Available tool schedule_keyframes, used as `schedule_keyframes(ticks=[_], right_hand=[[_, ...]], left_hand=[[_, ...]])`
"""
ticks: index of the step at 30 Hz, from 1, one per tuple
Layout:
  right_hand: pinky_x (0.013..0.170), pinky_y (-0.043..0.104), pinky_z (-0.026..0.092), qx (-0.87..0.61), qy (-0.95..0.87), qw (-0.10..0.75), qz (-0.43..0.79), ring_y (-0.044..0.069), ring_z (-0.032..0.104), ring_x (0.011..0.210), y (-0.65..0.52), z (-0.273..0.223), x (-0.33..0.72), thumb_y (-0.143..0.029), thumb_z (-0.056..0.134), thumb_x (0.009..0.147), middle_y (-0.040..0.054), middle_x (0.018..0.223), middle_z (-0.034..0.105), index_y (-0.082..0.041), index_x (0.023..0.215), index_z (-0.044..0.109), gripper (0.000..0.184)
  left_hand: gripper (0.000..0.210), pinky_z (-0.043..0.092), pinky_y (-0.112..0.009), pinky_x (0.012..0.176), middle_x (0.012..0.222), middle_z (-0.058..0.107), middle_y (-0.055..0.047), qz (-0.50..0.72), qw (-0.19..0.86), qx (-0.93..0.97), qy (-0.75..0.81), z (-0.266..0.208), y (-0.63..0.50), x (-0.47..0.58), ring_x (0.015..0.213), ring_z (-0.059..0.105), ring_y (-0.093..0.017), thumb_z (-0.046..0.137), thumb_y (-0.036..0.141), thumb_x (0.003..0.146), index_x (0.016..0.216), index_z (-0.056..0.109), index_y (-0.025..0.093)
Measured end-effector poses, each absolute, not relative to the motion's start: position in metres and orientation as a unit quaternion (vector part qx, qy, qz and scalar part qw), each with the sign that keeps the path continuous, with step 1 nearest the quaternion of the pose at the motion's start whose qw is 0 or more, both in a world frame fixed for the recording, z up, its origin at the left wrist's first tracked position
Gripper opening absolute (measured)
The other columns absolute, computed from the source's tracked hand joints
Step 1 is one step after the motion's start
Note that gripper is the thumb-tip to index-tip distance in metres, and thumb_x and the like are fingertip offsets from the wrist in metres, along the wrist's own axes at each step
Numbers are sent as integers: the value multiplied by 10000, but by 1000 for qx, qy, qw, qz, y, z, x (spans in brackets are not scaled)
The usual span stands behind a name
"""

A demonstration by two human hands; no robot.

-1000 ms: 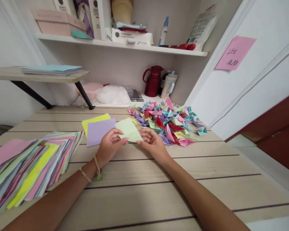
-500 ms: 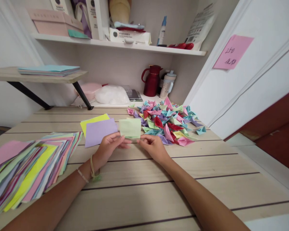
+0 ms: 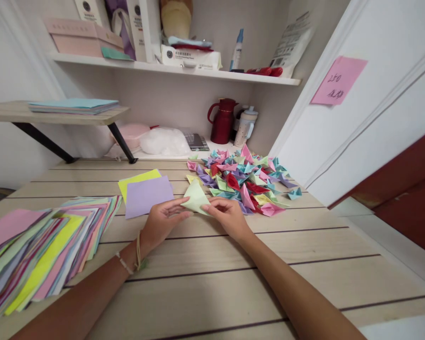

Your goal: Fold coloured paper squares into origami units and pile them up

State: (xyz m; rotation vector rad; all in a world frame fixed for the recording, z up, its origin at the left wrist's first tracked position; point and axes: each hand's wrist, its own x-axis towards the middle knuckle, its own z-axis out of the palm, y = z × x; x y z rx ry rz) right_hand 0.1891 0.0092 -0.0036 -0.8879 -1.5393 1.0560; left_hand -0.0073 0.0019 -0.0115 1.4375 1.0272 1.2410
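A light green sheet of folding paper (image 3: 196,195), now three-cornered in outline with its point upward, is held just above the table in front of me. My right hand (image 3: 228,217) pinches its lower right corner, thumb on the near face. At the lower left corner, the fingers of my left hand (image 3: 167,218) hold the paper's edge, with the thumb lower down. A purple sheet (image 3: 149,196) lies beside my left hand, overlapping a yellow sheet (image 3: 139,178). Beyond my right hand spreads a heap of folded paper boats (image 3: 246,182) in many colours.
Fanned stacks of coloured paper (image 3: 53,250) cover the table's left side. A small raised shelf (image 3: 116,116) bears more sheets. At the back stand a dark red jug (image 3: 223,122) and a pale tumbler (image 3: 245,126), next to a white plastic bag (image 3: 165,141).
The light green paper has gone from a rectangle to a three-cornered shape between my hands. My left thumb has moved off its near face, and the right thumb now lies over its corner.
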Motion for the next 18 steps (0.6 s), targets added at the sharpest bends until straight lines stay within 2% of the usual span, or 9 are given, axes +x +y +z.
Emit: schedule_keyframes(ticks=[2,4,6,7,9,11,14,16,18], right_hand=[[646,284,455,-371,-587,533,483,163,595,685,10,-6,188,-295,720,664,19,724,660,-196,761,663,151],[620,260,448,-367,-546,542,523,138,585,651,11,-7,187,-284,741,643,-1,713,651,-207,945,626,332],[601,243,439,-365,-535,528,549,123,575,629,11,-7,186,-296,735,650,-9,710,652,-208,1078,581,463],[588,239,434,-368,-541,513,557,120,569,618,10,-7,185,-317,720,666,-7,702,653,-199,1096,583,467],[575,241,436,-375,-555,484,564,130,572,632,10,-6,185,-375,675,700,5,708,662,-181,1025,642,380],[590,253,448,-380,-559,480,560,149,588,676,10,-7,185,-403,659,704,17,742,676,-180,900,693,299],[634,270,464,-390,-542,511,542,154,602,679,10,-7,186,-361,724,638,14,738,688,-191,794,704,231],[646,282,470,-398,-530,524,535,158,608,666,10,-7,186,-336,763,586,18,720,691,-189,748,698,228],[637,292,473,-405,-521,526,537,167,616,659,10,-7,187,-334,783,551,28,713,694,-183,708,689,237]], left_hand=[[319,530,-314,784,937,726,-84,515,448,582,441,-8,1,-7,858,670,-221,714,290,663,945,690,143],[250,530,-287,739,871,732,-76,527,433,577,450,-5,1,-6,813,674,-206,695,291,684,883,685,141],[291,525,-267,705,823,727,-60,534,438,572,444,-3,1,-5,775,675,-186,690,278,693,948,633,148],[355,522,-263,693,798,722,-48,534,446,569,438,-3,1,-5,757,676,-178,688,270,698,1019,589,155],[497,518,-270,686,771,713,-30,525,469,567,428,-3,2,-5,738,681,-177,682,264,708,1153,480,172],[489,515,-283,702,787,715,-41,504,488,572,425,-3,2,-5,740,685,-185,665,276,724,1160,474,167],[239,509,-279,726,815,720,-66,474,493,593,426,-4,4,-6,729,681,-179,630,310,750,923,609,147],[187,509,-273,718,780,720,-55,466,486,603,426,-4,4,-6,689,675,-166,610,330,764,817,631,152],[195,512,-276,697,747,715,-43,464,483,609,425,-5,5,-6,658,668,-163,595,345,774,812,635,158]])
